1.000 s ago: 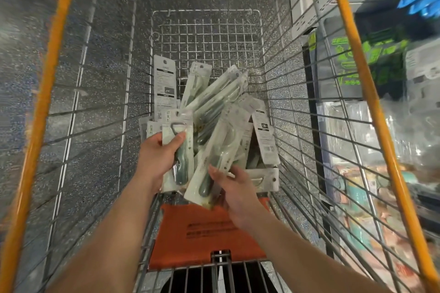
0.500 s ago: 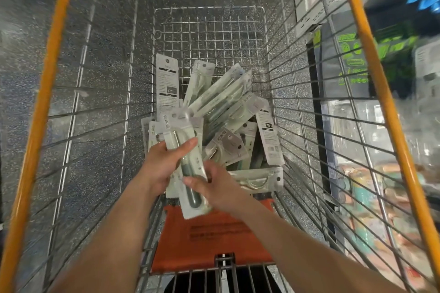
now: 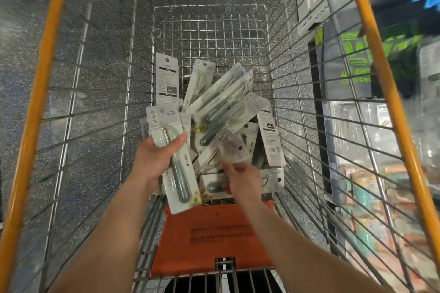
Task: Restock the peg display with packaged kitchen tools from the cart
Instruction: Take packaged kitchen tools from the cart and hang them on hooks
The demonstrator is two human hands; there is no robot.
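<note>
Inside silver wire shopping cart (image 3: 285, 83) with orange top rails, head view: shows loose heap of white-carded packs (image 3: 226, 112) of dark-green-handled kitchen tools on basket floor, toward near end. Grips one such carded pack (image 3: 181, 175) in left hand (image 3: 152, 162), thumb across front, fingers curled behind, over heap's left side. Has right hand (image 3: 241, 179) low on heap, fingers relaxed, grasping nothing, index tip at a pack's edge. Orange plastic seat flap (image 3: 214, 235) just below. Blurred shelf goods (image 3: 381, 173) right of cart.
</note>
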